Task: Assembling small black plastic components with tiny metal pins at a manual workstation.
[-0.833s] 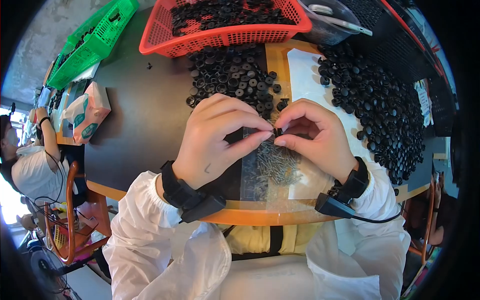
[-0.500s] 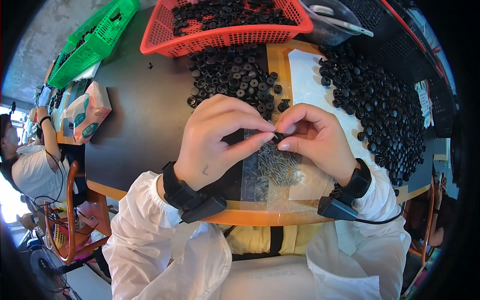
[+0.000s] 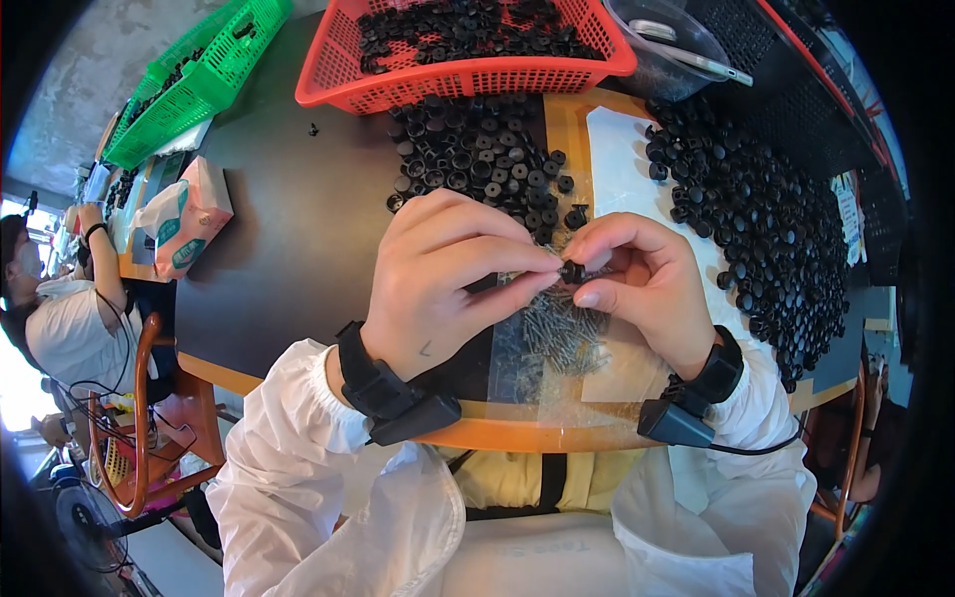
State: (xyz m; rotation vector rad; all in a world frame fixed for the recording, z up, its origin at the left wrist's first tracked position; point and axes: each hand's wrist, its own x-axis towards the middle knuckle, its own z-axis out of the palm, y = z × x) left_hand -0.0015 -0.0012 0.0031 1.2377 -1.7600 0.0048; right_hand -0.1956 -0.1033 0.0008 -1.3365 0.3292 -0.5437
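Directly at twelve o'clock from the metal pins (image 3: 562,343), I see the small black part (image 3: 573,273) pinched in the right hand (image 3: 657,282), the left hand's (image 3: 423,274) fingertips together at its nine o'clock side. A silvery glint there has since vanished, perhaps meaning a pin has gone in; I can't tell its facing or long axis

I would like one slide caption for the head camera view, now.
Right hand grips a small black part while the left hand pinches at its edge, over thin metal pieces.
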